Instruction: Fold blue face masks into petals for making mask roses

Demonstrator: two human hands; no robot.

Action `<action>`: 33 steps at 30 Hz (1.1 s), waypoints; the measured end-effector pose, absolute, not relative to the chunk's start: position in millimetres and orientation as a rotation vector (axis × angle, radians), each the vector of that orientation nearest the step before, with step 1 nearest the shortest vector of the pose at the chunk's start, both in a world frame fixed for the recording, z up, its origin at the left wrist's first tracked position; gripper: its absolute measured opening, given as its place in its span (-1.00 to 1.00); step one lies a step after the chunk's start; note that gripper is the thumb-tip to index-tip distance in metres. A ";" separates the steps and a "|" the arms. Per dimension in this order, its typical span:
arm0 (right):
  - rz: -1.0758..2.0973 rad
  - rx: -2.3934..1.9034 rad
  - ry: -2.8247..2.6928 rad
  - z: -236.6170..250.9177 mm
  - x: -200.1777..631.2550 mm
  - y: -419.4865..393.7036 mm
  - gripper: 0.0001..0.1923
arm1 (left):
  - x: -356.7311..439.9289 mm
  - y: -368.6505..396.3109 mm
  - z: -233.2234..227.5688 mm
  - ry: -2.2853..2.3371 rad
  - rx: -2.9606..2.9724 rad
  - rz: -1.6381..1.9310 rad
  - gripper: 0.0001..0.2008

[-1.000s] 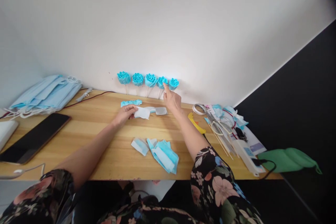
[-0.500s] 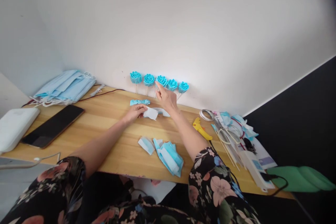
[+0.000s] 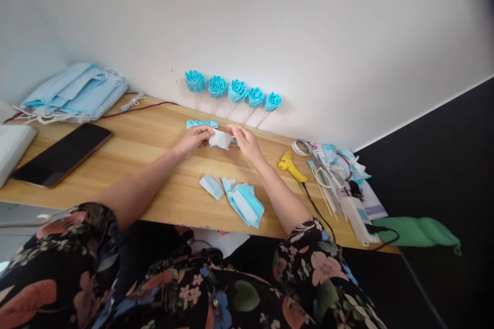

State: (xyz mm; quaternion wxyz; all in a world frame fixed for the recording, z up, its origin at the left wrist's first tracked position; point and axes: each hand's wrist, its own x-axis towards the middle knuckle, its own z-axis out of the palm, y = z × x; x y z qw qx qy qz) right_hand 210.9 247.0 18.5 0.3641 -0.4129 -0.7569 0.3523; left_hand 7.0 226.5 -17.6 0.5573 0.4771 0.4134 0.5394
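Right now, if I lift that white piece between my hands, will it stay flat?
Probably not: the white piece looks thin like mask fabric, so it would likely droop. It seems very light. Pinched by the left hand and right hand, it should hold.

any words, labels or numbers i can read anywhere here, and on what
No text can be read in this view.
The white box at the right end of the table carries a blue label, too small and blurred to read.
The dark phone has a blank screen.
The white piece held between both hands is unprinted.
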 end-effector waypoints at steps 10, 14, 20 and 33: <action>1.299 -1.040 -1.579 -13.5 225.9 214.2 -0.51 | 18.8 203.9 -5.6 0.945 1.309 1.158 -0.60; 1.195 -1.042 -1.569 -16.4 228.0 209.7 -0.62 | 20.5 205.8 -8.6 0.913 1.265 1.192 -0.49; 1.106 -1.066 -1.576 -15.4 233.0 210.3 -0.67 | 21.7 205.4 -11.6 0.904 1.227 1.119 -0.45; 1.126 -1.015 -1.634 -14.0 232.7 207.1 -0.66 | 33.8 194.9 -8.2 0.999 1.476 1.023 -0.81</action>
